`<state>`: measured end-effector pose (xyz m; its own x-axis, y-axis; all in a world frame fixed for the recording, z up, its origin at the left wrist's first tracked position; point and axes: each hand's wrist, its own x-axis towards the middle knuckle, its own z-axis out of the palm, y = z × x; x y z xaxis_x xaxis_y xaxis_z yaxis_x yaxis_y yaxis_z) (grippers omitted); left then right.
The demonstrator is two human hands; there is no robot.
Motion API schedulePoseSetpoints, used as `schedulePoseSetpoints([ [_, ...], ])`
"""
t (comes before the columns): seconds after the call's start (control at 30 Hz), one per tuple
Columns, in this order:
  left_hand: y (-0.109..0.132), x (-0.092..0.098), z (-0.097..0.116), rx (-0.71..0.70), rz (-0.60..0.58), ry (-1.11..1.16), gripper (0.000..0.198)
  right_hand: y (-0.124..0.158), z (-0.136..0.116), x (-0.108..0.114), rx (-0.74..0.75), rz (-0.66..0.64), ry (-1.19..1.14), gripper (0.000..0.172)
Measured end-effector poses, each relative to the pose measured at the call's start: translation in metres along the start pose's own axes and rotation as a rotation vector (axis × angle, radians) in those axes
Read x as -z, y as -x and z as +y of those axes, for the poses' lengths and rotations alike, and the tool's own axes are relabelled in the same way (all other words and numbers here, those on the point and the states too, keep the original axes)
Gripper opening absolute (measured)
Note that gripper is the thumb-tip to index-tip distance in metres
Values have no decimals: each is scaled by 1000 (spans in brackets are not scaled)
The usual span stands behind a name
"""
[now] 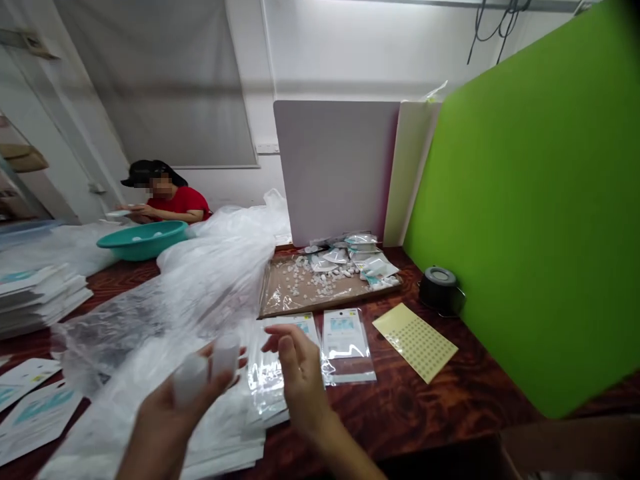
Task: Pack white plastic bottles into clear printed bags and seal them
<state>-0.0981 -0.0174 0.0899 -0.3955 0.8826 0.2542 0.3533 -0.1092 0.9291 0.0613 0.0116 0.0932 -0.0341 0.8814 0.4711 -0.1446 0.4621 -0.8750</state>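
Note:
My left hand (173, 408) is wrapped round two frosted white plastic cylinders (226, 355), held side by side above a heap of clear plastic film. They are blurred, and I cannot make out whether they are bottles or caps. To the right, my right hand (303, 383) is raised, its thumb and fingers apart and nothing in them. Below and behind it lie clear packets with printed cards (265, 377). Another clear packet (346, 343) lies flat just to its right, with a blue-green print at the top.
A shallow tray (280, 300) holds small white pieces and filled packets. Right of it are a yellow sticker sheet (415, 340), a black round object (439, 290) and a green partition (520, 213). Plastic film (210, 273) covers the left. A co-worker (180, 200) sits behind a teal basin (143, 243).

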Motion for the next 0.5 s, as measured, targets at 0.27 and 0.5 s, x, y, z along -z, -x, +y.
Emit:
schedulePoseSetpoints([
  [0.27, 20, -112, -27, -454, -406, -147, 40, 35, 30, 101, -327, 41, -14, 15],
  [0.5, 68, -129, -43, -392, -358, -44, 48, 62, 56, 141, -501, 159, -108, 23],
])
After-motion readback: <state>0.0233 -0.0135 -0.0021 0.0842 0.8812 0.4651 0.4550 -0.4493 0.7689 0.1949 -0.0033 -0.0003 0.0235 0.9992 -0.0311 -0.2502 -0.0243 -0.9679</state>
